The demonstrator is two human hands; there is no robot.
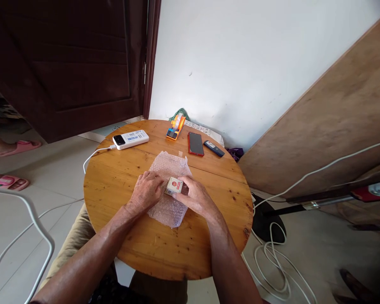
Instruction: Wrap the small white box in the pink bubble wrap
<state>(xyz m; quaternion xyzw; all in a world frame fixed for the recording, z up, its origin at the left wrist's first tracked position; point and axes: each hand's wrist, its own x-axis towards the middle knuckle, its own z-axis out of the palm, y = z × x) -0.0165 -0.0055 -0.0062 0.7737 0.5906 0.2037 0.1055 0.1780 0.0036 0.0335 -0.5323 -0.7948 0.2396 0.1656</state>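
A small white box [174, 186] with red print stands on a sheet of bubble wrap [169, 213] near the middle of the round wooden table [114, 181]. My right hand [194, 194] grips the box from its right side, thumb at the near edge and fingers at the far one. On the left part of the bubble wrap lies my left hand [147, 188], its fingers reaching toward the box. A narrow gap shows between those fingertips and the box. The fingers lie flat on the wrap, and nothing shows in them.
Toward the table's far side are a white power bank [134, 139] with a cable, an orange tape dispenser [176, 126], a red-edged phone [195, 144] and a dark blue handheld device [213, 148]. Coiled white cable [281, 270] lies on the floor. Another person's pink-sandalled feet [14, 182] show at left.
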